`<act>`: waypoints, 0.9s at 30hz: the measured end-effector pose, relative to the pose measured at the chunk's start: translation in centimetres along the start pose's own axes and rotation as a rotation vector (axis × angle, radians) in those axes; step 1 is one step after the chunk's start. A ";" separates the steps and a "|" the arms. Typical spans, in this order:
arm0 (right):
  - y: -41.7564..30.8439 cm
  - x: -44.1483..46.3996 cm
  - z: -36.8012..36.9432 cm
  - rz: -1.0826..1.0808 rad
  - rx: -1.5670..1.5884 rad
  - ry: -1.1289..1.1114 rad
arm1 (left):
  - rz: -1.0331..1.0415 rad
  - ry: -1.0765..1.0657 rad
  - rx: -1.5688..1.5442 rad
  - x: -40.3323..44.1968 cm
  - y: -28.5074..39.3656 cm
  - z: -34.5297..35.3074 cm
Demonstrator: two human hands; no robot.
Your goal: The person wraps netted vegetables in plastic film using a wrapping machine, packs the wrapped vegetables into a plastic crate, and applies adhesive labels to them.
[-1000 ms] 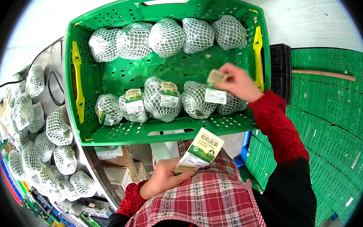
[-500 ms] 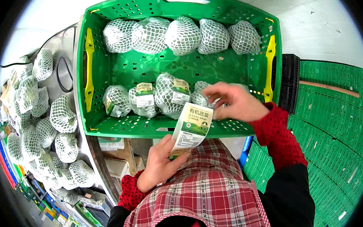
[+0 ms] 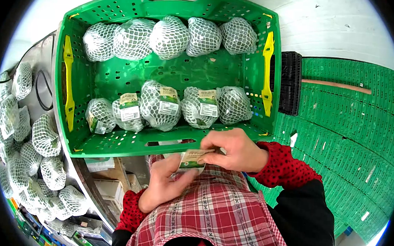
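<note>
My left hand [image 3: 167, 181] is closed on a strip of printed labels [image 3: 191, 159], beige and green, just below the crate's front wall. The thumb and fingers of my right hand [image 3: 236, 152] pinch the strip's right end. Both hands are over the plaid apron. Above them is a green plastic crate [image 3: 102, 151] with two rows of produce in white foam netting. Several front-row pieces, such as this netted piece [image 3: 151, 109], bear labels. The rightmost front piece [image 3: 235, 106] shows no label. No labels show on the back row [image 3: 169, 38].
More netted produce [image 3: 47, 135] is heaped on the metal table at left. A black cable [image 3: 42, 90] lies behind it. Stacked green crates [image 3: 338, 144], a black brush head [image 3: 290, 83] and its wooden handle [image 3: 337, 86] are on the right.
My right hand has moved from over the crate's front row down to the label strip. The front-row piece it covered now shows a label. The crate has shifted left in view.
</note>
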State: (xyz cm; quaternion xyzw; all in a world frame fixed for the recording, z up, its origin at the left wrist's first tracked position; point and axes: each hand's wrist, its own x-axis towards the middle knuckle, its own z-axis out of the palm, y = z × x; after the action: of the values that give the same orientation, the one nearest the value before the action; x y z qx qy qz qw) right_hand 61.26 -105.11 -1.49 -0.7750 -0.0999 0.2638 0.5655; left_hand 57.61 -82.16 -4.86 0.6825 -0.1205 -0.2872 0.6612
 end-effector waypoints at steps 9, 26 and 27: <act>12.1 3.0 -10.6 0.168 -0.762 -0.147 | -0.072 -0.030 0.023 -1.8 -1.4 2.0; 0.4 3.2 -4.0 0.034 -0.023 -0.182 | 0.135 0.137 0.300 1.2 1.1 -0.1; 0.0 2.9 -3.3 0.106 0.103 -0.176 | 0.223 0.196 0.396 1.7 1.6 -0.1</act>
State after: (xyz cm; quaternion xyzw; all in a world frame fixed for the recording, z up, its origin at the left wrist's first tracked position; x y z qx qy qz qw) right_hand 65.38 -106.52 -1.61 -0.7230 -0.0944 0.3649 0.5789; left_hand 59.36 -83.14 -3.72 0.8060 -0.1844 -0.1155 0.5505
